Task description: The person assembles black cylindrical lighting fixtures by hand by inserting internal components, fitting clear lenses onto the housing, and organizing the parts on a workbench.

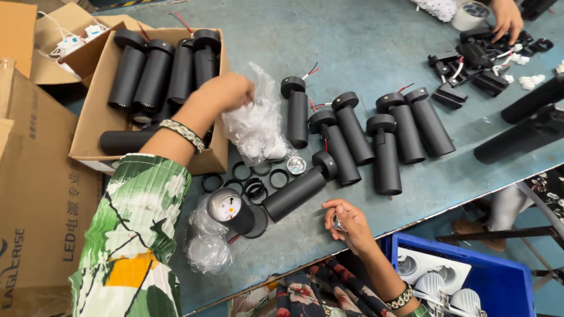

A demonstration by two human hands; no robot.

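Note:
My left hand (226, 91) is shut on the top of a clear plastic bag (255, 123) holding small clear parts, beside a cardboard box (94, 126) of black cylindrical lamp housings (154, 73). My right hand (346, 220) pinches a small shiny part near the table's front edge. Between my hands a black lamp housing (294, 191) lies on its side, and another (232, 211) shows its white inner end. Black rings (252, 185) and a small reflector lens (296, 165) lie loose near them.
Several black lamp housings (385, 144) lie in a row on the blue-grey table (364, 41). Another person's hand (506, 17) works over black brackets (476, 58) at the far right. A blue crate (499, 276) of white parts sits below the table edge. Cardboard boxes (35, 194) stand at left.

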